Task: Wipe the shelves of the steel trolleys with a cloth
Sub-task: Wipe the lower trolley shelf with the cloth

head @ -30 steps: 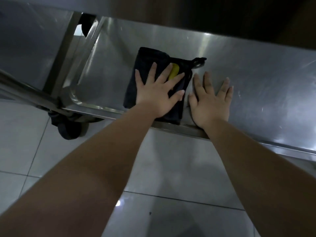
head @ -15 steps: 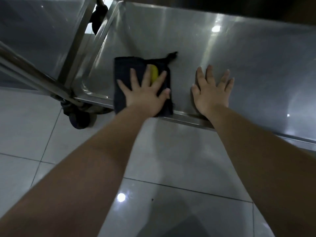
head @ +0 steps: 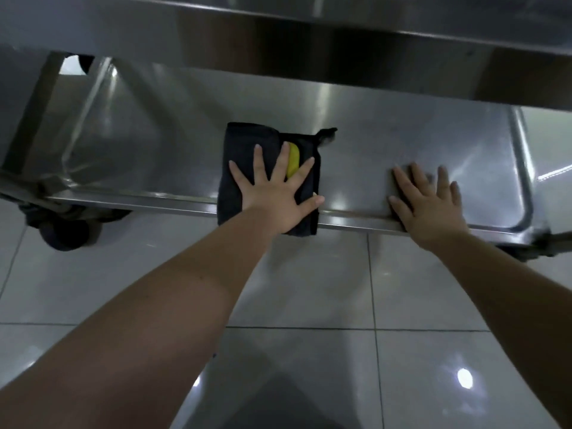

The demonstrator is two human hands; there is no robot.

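Two hands: left hand (head: 275, 199) flat on cloth (head: 244, 150), right hand (head: 430, 209) flat on shelf (head: 387, 140), 3 o'clock.
Cloth: likely soft, light; press centre.

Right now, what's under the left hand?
The left hand presses flat on a dark cloth with a yellow patch. The shelf beneath the cloth is covered.

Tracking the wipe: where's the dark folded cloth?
Head view, centre: the dark folded cloth lies on the steel shelf, at its front edge, under the left hand.
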